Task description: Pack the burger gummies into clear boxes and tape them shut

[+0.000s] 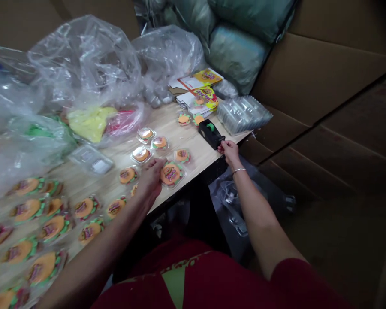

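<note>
My left hand (152, 177) grips the edge of a clear plastic pack (172, 174) that shows an orange burger picture with green and red edges. At the table's right edge, the fingers of my right hand (229, 150) are pinched at the front end of a black tape dispenser (209, 133) with a green core. Whether a piece of tape is between those fingers is too small to see. Close to my left hand lie more burger packs, among them one just behind the held pack (182, 155) and a shiny one (141, 154).
Many burger packs (53, 227) cover the table's left side. Behind them stand large clear bags (86, 64) with yellow and pink contents. Printed cards (201, 96) and a stack of clear plastic trays (242, 113) lie at the back right. Cardboard boxes (309, 77) rise on the right.
</note>
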Motion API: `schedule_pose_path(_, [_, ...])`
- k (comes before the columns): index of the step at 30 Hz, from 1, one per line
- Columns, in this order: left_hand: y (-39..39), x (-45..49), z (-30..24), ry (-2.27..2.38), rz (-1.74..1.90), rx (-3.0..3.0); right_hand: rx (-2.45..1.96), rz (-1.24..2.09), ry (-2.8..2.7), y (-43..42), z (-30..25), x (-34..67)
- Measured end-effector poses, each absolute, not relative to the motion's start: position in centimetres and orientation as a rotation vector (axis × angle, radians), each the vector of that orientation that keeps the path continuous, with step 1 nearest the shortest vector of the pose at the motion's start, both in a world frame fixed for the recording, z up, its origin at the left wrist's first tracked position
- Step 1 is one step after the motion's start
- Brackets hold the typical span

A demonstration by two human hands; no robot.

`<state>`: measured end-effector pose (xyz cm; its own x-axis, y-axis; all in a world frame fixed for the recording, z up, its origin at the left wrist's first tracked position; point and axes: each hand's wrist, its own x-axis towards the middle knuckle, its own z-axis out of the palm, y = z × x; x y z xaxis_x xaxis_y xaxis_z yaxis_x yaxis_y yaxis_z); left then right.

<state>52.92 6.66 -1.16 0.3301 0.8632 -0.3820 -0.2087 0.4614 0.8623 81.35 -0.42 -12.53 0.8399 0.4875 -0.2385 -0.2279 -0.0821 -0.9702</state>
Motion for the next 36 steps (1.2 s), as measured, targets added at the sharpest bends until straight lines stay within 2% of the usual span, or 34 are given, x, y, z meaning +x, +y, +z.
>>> schedule_pose_path(7, [6.0, 50.9, -0.2, 0.941, 0.884, 0.802, -1.529, 0.707, -0.290, -1.7, -9.7, 78.3])
schedule_pose_path(16, [5.2, 50.8, -1.2, 0.966, 0.989, 0.780, -1.130, 1.162, -0.855, -6.4, -6.2, 62.2])
schedule_pose_path(22, [4.6, 51.0, -1.0, 0.950, 1.031, 0.803, -1.274, 1.025, -0.902, -6.9, -4.4, 60.8])
schedule_pose_path(28, [3.7, 51.0, -0.6, 0.935, 1.073, 0.840, -1.437, 1.102, -0.831, -6.8, -5.1, 61.2])
schedule_pose_path(33, [3.9, 51.1, -0.9, 0.946, 1.088, 0.827, -1.536, 0.614, -0.775, -7.7, -5.6, 60.8])
schedule_pose_path(36, [4.1, 51.5, -1.4, 0.953, 1.088, 0.820, -1.482, 0.655, -0.764, -7.9, -5.5, 60.1])
